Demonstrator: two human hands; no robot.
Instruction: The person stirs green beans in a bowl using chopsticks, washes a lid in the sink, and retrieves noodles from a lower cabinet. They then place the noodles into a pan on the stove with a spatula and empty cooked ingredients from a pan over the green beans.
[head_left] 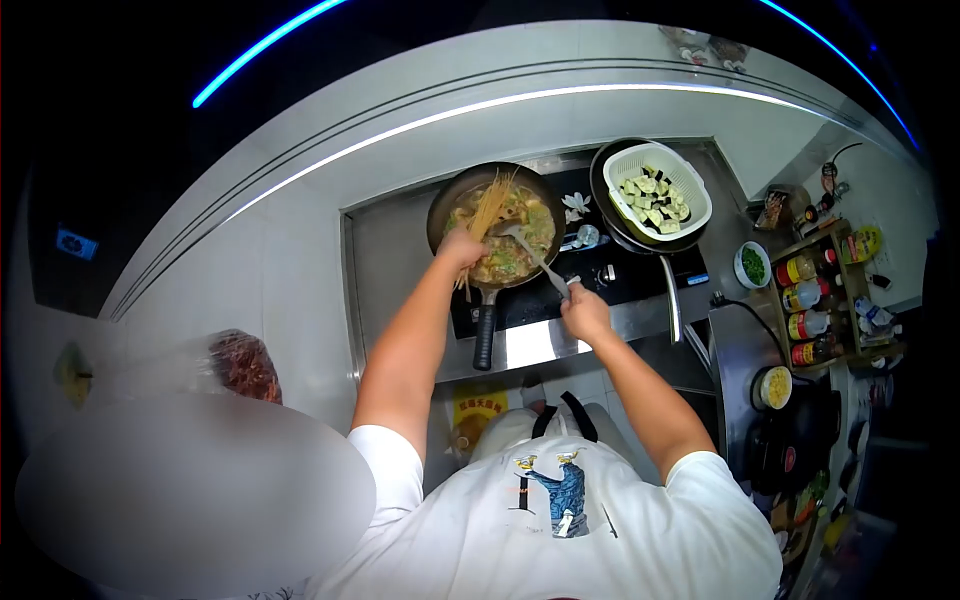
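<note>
My left hand (461,250) is closed around a bundle of dry noodles (491,205), long thin yellow sticks held over the wok (440,205). Their upper ends lean across the food, while the lower ends poke out below my fist. Inside the wok is a brothy stew (537,222) with green bits. My right hand (587,312) grips the handle end of a metal spatula (540,262), whose head dips into the stew. Toward me points the wok's black handle (485,335), with neither hand on it.
Right of the wok, a white colander (690,180) of chopped eggplant (652,198) sits on a pan with a long handle (672,300). A bowl of chopped greens (752,265), a rack of sauce bottles (802,295) and a bowl of yellow food (773,387) stand further right.
</note>
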